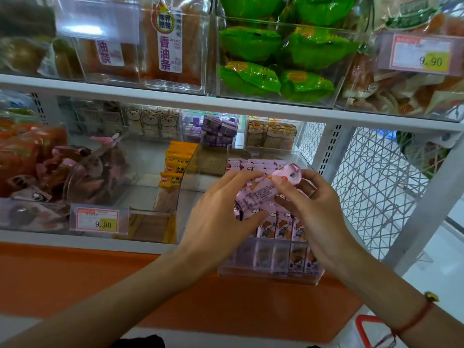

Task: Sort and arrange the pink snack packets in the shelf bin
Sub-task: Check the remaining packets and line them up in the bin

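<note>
A clear plastic shelf bin (270, 273) on the lower shelf holds pink snack packets (281, 228) standing upright in a front row, with more pink packets (251, 165) at its back. My left hand (221, 219) holds a bunch of pink packets (258, 193) over the bin's middle, fingers curled round them. My right hand (316, 212) pinches one pink packet (288, 175) between thumb and fingers, just above that bunch. Both hands hide the middle of the bin.
Yellow packets (175, 167) fill the bin to the left, with a 9.90 price tag (98, 221) in front. A wire mesh panel (371, 187) and shelf post close the right side. The upper shelf (175, 101) carries bins of green packs (281, 59) overhead.
</note>
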`<state>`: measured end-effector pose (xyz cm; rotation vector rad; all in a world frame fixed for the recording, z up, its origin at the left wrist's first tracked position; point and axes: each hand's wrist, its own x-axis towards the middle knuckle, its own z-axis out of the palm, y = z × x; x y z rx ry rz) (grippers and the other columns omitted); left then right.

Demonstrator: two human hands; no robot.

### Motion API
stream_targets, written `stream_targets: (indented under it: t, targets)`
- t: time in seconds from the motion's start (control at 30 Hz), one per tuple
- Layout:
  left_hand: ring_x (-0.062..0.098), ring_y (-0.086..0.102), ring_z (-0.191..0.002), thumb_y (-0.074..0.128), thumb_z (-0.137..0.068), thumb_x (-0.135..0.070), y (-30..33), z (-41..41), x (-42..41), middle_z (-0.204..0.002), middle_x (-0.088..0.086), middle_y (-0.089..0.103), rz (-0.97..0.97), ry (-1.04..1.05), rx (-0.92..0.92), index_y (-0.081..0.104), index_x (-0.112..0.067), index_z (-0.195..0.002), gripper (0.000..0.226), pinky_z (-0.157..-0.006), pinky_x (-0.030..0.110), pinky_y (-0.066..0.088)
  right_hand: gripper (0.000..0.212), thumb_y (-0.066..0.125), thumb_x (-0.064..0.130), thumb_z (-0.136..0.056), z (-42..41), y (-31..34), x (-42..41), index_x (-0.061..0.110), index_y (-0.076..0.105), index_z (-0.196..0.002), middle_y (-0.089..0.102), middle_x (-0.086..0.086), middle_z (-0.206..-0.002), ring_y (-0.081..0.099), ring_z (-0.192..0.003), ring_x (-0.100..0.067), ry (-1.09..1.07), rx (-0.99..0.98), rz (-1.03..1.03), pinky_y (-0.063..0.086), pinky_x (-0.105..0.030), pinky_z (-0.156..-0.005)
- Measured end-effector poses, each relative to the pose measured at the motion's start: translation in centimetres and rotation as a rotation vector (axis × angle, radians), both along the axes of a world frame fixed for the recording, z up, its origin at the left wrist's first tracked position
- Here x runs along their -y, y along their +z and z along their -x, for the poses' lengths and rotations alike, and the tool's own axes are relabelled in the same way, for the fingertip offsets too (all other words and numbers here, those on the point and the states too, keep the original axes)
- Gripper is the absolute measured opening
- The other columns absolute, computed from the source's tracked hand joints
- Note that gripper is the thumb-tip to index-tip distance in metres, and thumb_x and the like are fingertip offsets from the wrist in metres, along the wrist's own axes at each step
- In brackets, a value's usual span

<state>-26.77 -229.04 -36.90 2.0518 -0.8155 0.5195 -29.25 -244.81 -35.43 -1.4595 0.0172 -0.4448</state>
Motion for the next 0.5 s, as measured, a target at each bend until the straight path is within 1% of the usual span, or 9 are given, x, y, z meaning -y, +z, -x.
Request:
stream_targets:
  t: [0.03, 0.1, 0.17, 0.23, 0.27, 0.33, 0.37, 0.43, 0.5]
  targets:
    - [-0.001, 0.053, -0.108, 0.074, -0.08, -0.03, 0.1, 0.0, 0.1, -0.121, -0.021, 0.056, -0.003, 0.011, 0.01, 0.05, -0.037, -0.129, 0.055, -0.087, 0.019, 0.049, 0.05, 0.074, 0.029, -0.065, 0.0, 0.0, 0.0, 0.01, 0.059, -0.11, 0.07, -0.005, -0.103, 0.07, -0.092, -0.014, -0.004, 0.008, -0.011, 0.057, -0.024, -0.075]
    - [-0.001, 0.056, -0.103, 0.075, -0.079, -0.026, 0.3, 0.0, 0.1, -0.115, -0.022, 0.06, 0.008, 0.039, 0.009, 0.053, -0.039, -0.125, 0.052, -0.084, 0.026, 0.053, 0.051, 0.074, 0.029, -0.065, 0.0, 0.2, 0.1, 0.01, 0.059, -0.109, 0.07, -0.005, -0.102, 0.07, -0.09, -0.014, 0.014, -0.006, -0.001, 0.057, -0.023, -0.073]
    - [-0.005, 0.058, -0.101, 0.074, -0.08, -0.024, 0.7, -0.2, -0.2, -0.111, -0.023, 0.063, 0.047, 0.019, -0.046, 0.054, -0.04, -0.123, 0.05, -0.083, 0.022, 0.054, 0.058, 0.072, 0.033, -0.063, 0.0, 0.4, 0.5, 0.01, 0.058, -0.115, 0.069, -0.006, -0.106, 0.07, -0.091, -0.014, 0.057, -0.039, 0.024, 0.057, -0.025, -0.076]
    - [-0.011, 0.058, -0.102, 0.074, -0.081, -0.028, 1.1, -0.2, -0.4, -0.106, -0.028, 0.062, 0.112, -0.061, -0.167, 0.054, -0.041, -0.122, 0.048, -0.082, 0.011, 0.05, 0.067, 0.069, 0.037, -0.064, 0.1, 0.6, 0.8, 0.011, 0.054, -0.123, 0.068, -0.006, -0.107, 0.068, -0.095, -0.015, 0.11, -0.067, 0.024, 0.056, -0.026, -0.078]
    - [-0.011, 0.058, -0.102, 0.073, -0.081, -0.029, 1.2, -0.1, -0.4, -0.105, -0.029, 0.062, 0.136, -0.108, -0.234, 0.055, -0.04, -0.121, 0.045, -0.081, 0.009, 0.049, 0.069, 0.067, 0.039, -0.065, 0.1, 0.7, 1.0, 0.01, 0.053, -0.126, 0.069, -0.003, -0.103, 0.067, -0.096, -0.015, 0.137, -0.074, 0.011, 0.055, -0.026, -0.077]
    - [-0.006, 0.062, -0.097, 0.07, -0.083, -0.029, 1.5, 0.2, -0.2, -0.104, -0.024, 0.066, 0.174, -0.2, -0.361, 0.061, -0.032, -0.117, 0.035, -0.076, 0.01, 0.051, 0.059, 0.062, 0.039, -0.07, 0.2, 0.9, 1.3, 0.011, 0.057, -0.122, 0.07, 0.006, -0.087, 0.064, -0.094, -0.015, 0.181, -0.069, -0.01, 0.054, -0.027, -0.076]
    - [-0.002, 0.065, -0.092, 0.068, -0.083, -0.027, 1.6, 0.3, 0.0, -0.099, -0.022, 0.07, 0.214, -0.248, -0.428, 0.063, -0.03, -0.113, 0.031, -0.071, 0.011, 0.052, 0.051, 0.059, 0.038, -0.073, 0.3, 1.0, 1.4, 0.013, 0.061, -0.117, 0.069, 0.007, -0.081, 0.063, -0.09, -0.013, 0.203, -0.06, -0.019, 0.053, -0.026, -0.075]
    - [0.003, 0.069, -0.079, 0.062, -0.085, -0.023, 1.9, 0.4, 0.1, -0.087, -0.021, 0.072, 0.308, -0.328, -0.573, 0.064, -0.025, -0.111, 0.026, -0.064, 0.011, 0.052, 0.038, 0.057, 0.036, -0.077, 0.4, 1.2, 1.6, 0.015, 0.066, -0.107, 0.067, 0.006, -0.078, 0.062, -0.079, -0.011, 0.247, -0.052, -0.046, 0.053, -0.023, -0.07]
    - [0.001, 0.068, -0.071, 0.057, -0.09, -0.02, 2.2, 0.1, -0.1, -0.08, -0.019, 0.073, 0.335, -0.338, -0.688, 0.064, -0.021, -0.113, 0.024, -0.06, 0.011, 0.051, 0.03, 0.057, 0.032, -0.079, 0.5, 1.4, 1.9, 0.014, 0.067, -0.102, 0.067, 0.005, -0.078, 0.061, -0.07, -0.01, 0.273, -0.064, -0.073, 0.053, -0.019, -0.063]
